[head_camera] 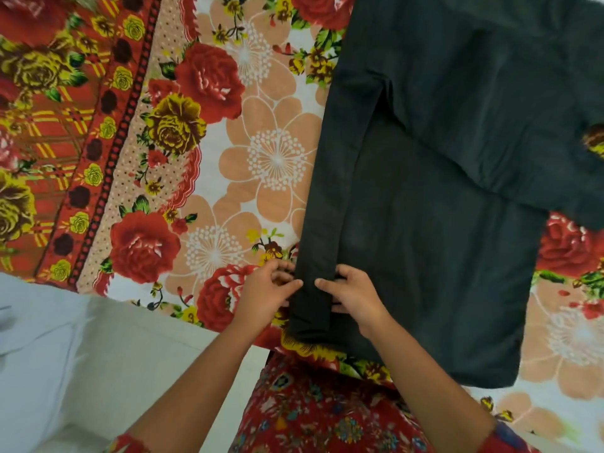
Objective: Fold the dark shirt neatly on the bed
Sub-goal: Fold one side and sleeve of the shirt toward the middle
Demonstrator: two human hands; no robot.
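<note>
Item 1, dark shirt (441,178). I log it spread flat on the right half of the bed (248,152), over a sheet printed with red roses and peach flowers. Its hem end lies nearest the person, the upper part runs off the top of the view, and one sleeve reaches out to the right edge.

Item 1a, folded band (322,230). This is a long narrow strip of the same dark cloth, laid lengthwise along the shirt's left edge. Its near end sits directly between the two hands.

Item 2, left hand (266,291). I see it just beside the band's left edge, partly over the sheet. The fingers are curled in against that edge, with the forefinger tip touching the cloth. It looks like a pinch on the edge, though I cannot see under the cloth.

Item 3, right hand (354,297). It lies on the shirt at the band's right edge. The forefinger is stretched onto the band, and the other fingers and the thumb are curled round the edge, gripping it. The two forefinger tips nearly meet across the band.

Item 4, red patterned garment (310,413). It is worn by the person, at bottom centre.

Item 5, white surface (65,354). It lies lower left, beside the bed.
</note>
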